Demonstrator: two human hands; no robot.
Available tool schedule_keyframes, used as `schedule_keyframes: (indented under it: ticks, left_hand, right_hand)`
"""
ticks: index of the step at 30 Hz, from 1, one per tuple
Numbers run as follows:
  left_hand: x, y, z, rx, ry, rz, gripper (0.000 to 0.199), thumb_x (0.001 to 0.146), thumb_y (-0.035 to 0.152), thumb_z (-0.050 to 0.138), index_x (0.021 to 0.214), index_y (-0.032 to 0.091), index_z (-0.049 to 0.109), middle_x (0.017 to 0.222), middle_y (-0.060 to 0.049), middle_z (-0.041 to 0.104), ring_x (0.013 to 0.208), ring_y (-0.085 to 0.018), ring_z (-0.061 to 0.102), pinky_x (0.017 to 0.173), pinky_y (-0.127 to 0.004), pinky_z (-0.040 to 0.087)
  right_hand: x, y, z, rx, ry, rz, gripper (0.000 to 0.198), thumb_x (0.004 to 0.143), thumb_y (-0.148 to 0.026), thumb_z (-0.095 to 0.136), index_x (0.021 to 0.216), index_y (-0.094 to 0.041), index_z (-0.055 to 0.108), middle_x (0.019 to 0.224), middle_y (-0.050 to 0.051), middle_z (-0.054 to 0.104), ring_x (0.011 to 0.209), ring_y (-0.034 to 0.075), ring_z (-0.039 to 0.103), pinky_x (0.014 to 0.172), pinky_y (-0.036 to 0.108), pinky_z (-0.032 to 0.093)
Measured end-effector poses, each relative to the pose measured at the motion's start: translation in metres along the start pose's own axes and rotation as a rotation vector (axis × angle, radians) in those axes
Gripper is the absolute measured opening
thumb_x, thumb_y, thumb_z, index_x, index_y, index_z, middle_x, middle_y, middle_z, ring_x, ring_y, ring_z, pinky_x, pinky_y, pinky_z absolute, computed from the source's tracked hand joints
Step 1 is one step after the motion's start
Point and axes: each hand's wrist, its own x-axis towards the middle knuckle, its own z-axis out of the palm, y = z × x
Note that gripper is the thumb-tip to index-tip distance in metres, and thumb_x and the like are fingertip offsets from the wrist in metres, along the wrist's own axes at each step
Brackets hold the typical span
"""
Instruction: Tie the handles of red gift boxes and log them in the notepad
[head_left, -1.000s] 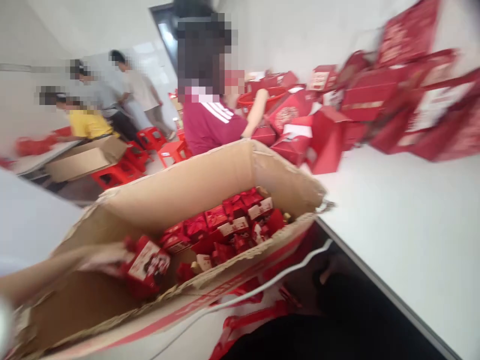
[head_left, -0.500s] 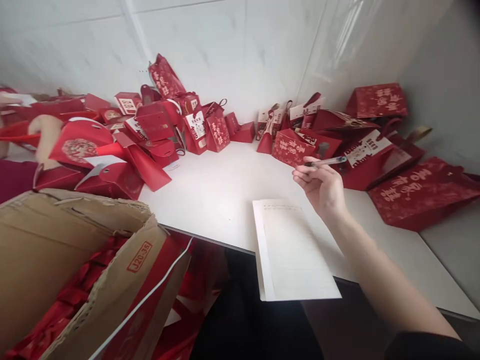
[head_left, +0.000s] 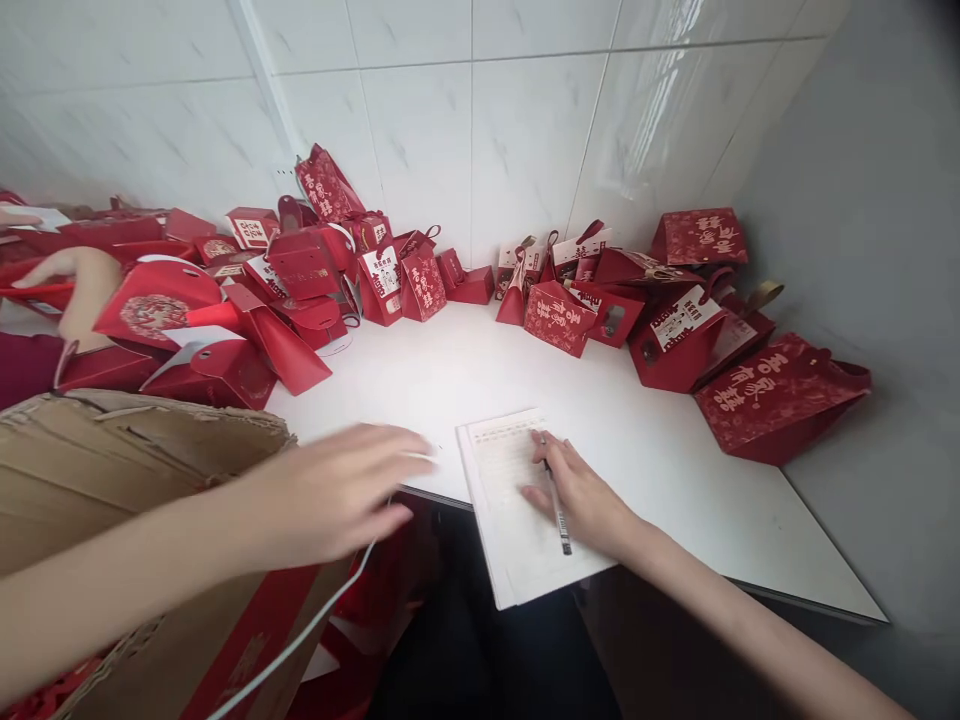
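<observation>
A lined notebook (head_left: pixel 517 520) with some writing along its top lines lies on the white table, its lower part jutting past the front edge. My right hand (head_left: pixel 581 490) rests over the page, fingers closed on a pen (head_left: pixel 556 500) whose upper end points down toward me. To the left of the notebook, my left hand (head_left: pixel 345 490) hovers near the table edge, slightly blurred, with its fingers stretched out and nothing in them.
Red gift boxes (head_left: pixel 424 283) with printed characters stand along the tiled wall and at both sides. At lower left is an open cardboard box (head_left: pixel 187 440) with a white cord (head_left: pixel 300 630) across it. Another person's hand (head_left: pixel 94 290) is among the boxes at far left.
My right hand has come down with the pen from above the table onto the notebook page. My left hand has entered from the left. The view has shifted a little.
</observation>
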Motion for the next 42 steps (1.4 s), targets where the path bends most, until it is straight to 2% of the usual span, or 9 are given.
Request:
schedule_keyframes:
  ticks: [3,4,7,11,14,18,23,30,42]
  left_hand:
    - [0.040,-0.007,0.036,0.349,-0.340,0.281,0.068,0.061,0.028,0.074,0.125,0.026,0.049,0.138,-0.010,0.040,0.129,-0.031,0.031,0.110,-0.042,0.020]
    - [0.051,-0.015,0.045,0.430,-0.369,0.325,0.078,0.060,0.031,0.075,0.130,0.021,0.043,0.141,-0.013,0.033,0.132,-0.032,0.024,0.110,-0.044,0.016]
    - [0.070,-0.041,0.060,0.577,-0.402,0.333,0.083,0.063,0.036,0.073,0.134,0.014,0.035,0.143,-0.018,0.026,0.134,-0.034,0.014,0.108,-0.048,0.017]
    - [0.063,-0.057,0.058,0.627,-0.340,0.319,0.065,0.072,0.036,0.065,0.128,0.011,0.042,0.134,-0.018,0.043,0.131,-0.033,0.025,0.106,-0.045,0.025]
    - [0.060,-0.051,0.054,0.625,-0.315,0.315,0.059,0.070,0.038,0.067,0.120,0.009,0.050,0.128,-0.017,0.049,0.128,-0.031,0.033,0.103,-0.041,0.030]
    - [0.067,-0.044,0.053,0.586,-0.357,0.216,0.065,0.060,0.041,0.074,0.113,0.011,0.054,0.140,-0.020,0.033,0.132,-0.034,0.022,0.105,-0.043,0.027]
    - [0.070,-0.047,0.056,0.534,-0.377,0.137,0.063,0.056,0.039,0.077,0.110,0.013,0.056,0.139,-0.019,0.034,0.133,-0.034,0.020,0.106,-0.046,0.024]
    - [0.067,-0.051,0.059,0.481,-0.306,0.165,0.060,0.052,0.035,0.080,0.104,0.015,0.058,0.137,-0.017,0.039,0.132,-0.032,0.022,0.106,-0.044,0.023]
    - [0.068,-0.049,0.060,0.525,-0.319,0.163,0.062,0.053,0.038,0.079,0.106,0.013,0.058,0.138,-0.018,0.037,0.132,-0.033,0.022,0.104,-0.045,0.027]
  right_hand:
    - [0.014,-0.002,0.010,-0.012,-0.036,-0.068,0.020,0.089,-0.033,0.045,0.100,-0.018,0.037,0.127,0.018,0.042,0.128,0.028,0.027,0.104,0.053,0.026]
    - [0.017,-0.004,0.012,-0.011,-0.029,-0.080,0.020,0.089,-0.032,0.045,0.101,-0.017,0.037,0.127,0.018,0.042,0.127,0.028,0.029,0.104,0.052,0.027]
    - [0.026,-0.007,0.012,0.021,0.021,-0.072,0.017,0.090,-0.029,0.039,0.102,-0.017,0.040,0.125,0.017,0.045,0.124,0.029,0.034,0.099,0.049,0.035]
    - [0.050,0.002,0.000,0.290,0.036,0.093,0.021,0.094,-0.037,0.031,0.095,-0.021,0.045,0.094,0.007,0.059,0.086,0.022,0.059,0.074,0.039,0.050]
    - [0.079,0.018,-0.002,0.666,0.180,0.192,0.035,0.092,-0.051,0.030,0.097,-0.021,0.048,0.088,0.005,0.058,0.076,0.017,0.058,0.066,0.031,0.050]
    - [0.101,0.031,0.011,0.888,0.323,0.281,0.042,0.086,-0.057,0.040,0.082,-0.018,0.054,0.075,0.003,0.054,0.064,0.014,0.052,0.060,0.026,0.046]
    - [0.096,0.023,0.013,0.748,0.349,0.457,0.029,0.074,-0.042,0.062,0.067,-0.018,0.048,0.055,-0.004,0.047,0.048,0.010,0.040,0.047,0.022,0.034]
    - [0.094,0.021,0.012,0.588,0.259,0.388,0.035,0.078,-0.033,0.054,0.054,-0.018,0.033,0.046,-0.006,0.039,0.045,0.008,0.032,0.045,0.021,0.027]
    - [0.093,0.020,0.013,0.533,0.211,0.397,0.031,0.075,-0.028,0.052,0.052,-0.019,0.033,0.045,-0.006,0.038,0.044,0.008,0.030,0.044,0.021,0.026]
